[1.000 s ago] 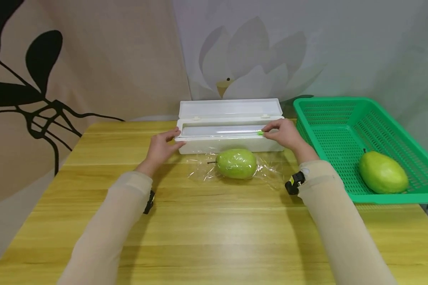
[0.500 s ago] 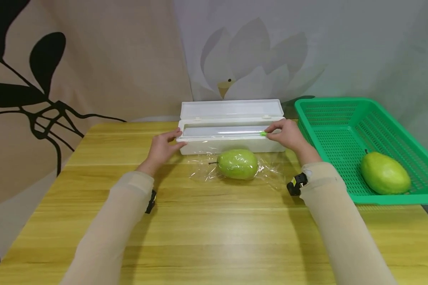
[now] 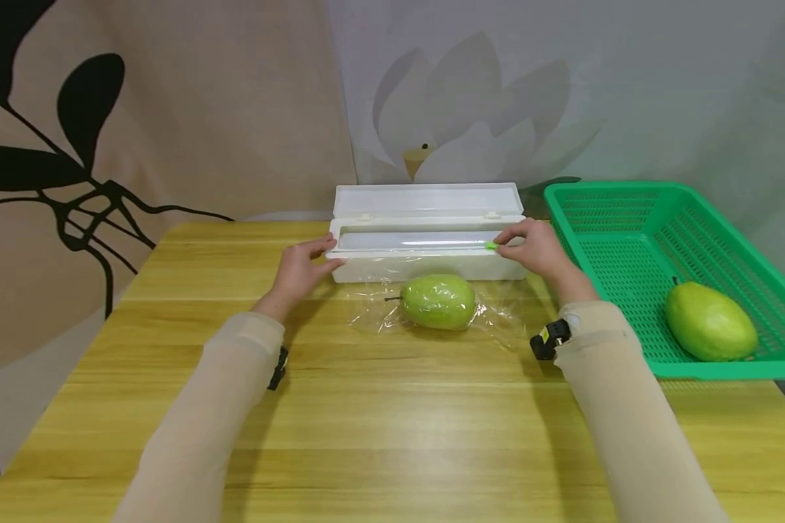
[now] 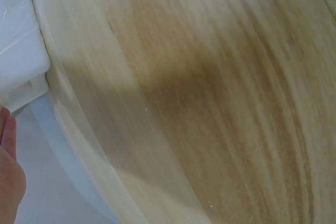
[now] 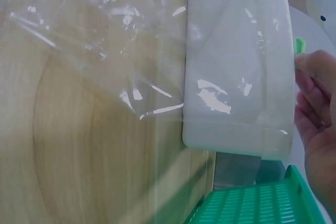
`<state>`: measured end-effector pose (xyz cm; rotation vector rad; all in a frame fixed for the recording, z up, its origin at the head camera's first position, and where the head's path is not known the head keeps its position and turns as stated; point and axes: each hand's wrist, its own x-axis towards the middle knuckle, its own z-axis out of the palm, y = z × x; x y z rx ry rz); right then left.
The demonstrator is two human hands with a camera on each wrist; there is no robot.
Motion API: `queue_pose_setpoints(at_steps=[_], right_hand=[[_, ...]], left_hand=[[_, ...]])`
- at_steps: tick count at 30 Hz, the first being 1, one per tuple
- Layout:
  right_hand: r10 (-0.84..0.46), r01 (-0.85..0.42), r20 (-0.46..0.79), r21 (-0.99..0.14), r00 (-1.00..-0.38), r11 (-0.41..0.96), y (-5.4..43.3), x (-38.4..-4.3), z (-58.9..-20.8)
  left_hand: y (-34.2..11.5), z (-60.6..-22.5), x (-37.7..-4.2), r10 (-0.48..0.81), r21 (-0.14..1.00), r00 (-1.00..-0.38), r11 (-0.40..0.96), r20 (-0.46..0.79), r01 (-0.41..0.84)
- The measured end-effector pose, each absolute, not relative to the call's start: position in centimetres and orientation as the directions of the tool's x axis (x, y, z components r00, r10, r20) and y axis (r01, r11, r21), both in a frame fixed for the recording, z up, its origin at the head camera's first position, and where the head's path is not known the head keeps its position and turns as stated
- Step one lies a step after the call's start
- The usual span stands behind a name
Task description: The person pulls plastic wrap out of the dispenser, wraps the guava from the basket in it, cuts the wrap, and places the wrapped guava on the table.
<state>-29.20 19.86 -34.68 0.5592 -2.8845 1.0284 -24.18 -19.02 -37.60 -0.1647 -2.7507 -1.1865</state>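
A white cling film dispenser (image 3: 432,267) lies along the back of the table with its lid raised. My left hand (image 3: 299,272) grips its left end, thumb at the front and fingertips on the top edge. At the right end my right hand (image 3: 538,250) pinches the small green slide cutter (image 3: 491,245), which also shows in the right wrist view as a green tab (image 5: 300,45). Clear film (image 5: 126,66) hangs over the dispenser's front and spreads onto the table. In front of the dispenser lies a green pear-shaped fruit (image 3: 438,302) under this film, its stem pointing left.
On the right stands a green plastic basket (image 3: 628,369) holding a second green fruit (image 3: 711,321). A curtain with printed leaves (image 3: 91,109) hangs behind the wooden table (image 3: 379,436). Each wrist carries a small black camera (image 3: 549,339).
My right hand and the green slide cutter have slid slightly right along the dispenser. The left hand keeps its grip on the left end. The head view has shifted a little.
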Motion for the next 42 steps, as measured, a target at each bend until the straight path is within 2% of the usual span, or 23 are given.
queue_pose_setpoints(at_steps=[5, 16, 26, 32, 42], right_hand=[[-0.326, -0.354, 0.159, -0.591, -0.932, 0.724, 20.3, -29.1, -34.6], [-0.234, -0.25, 0.112, -0.651, -0.966, 0.717, 21.6, -28.4, -34.9], [-0.219, -0.251, 0.13, -0.62, -0.967, 0.743, 22.3, -28.3, -34.6], [-0.195, -0.197, 0.078, -0.657, -0.978, 0.727, 22.2, -28.4, -35.2], [-0.17, -0.169, 0.067, -0.689, -0.983, 0.705, 22.3, -28.1, -35.3]], left_hand=[[-18.9, -37.7, -24.2, 0.055, 0.714, -0.983, 0.681, 0.175, 0.165], [-19.2, -37.6, -24.3, 0.054, 0.704, -0.984, 0.692, 0.172, 0.161], [-19.0, -37.4, -24.2, 0.052, 0.699, -0.988, 0.702, 0.147, 0.141], [-19.6, -37.5, -24.5, 0.057, 0.694, -0.99, 0.708, 0.131, 0.133], [-19.5, -37.4, -24.4, 0.07, 0.694, -0.983, 0.7, 0.17, 0.17]])
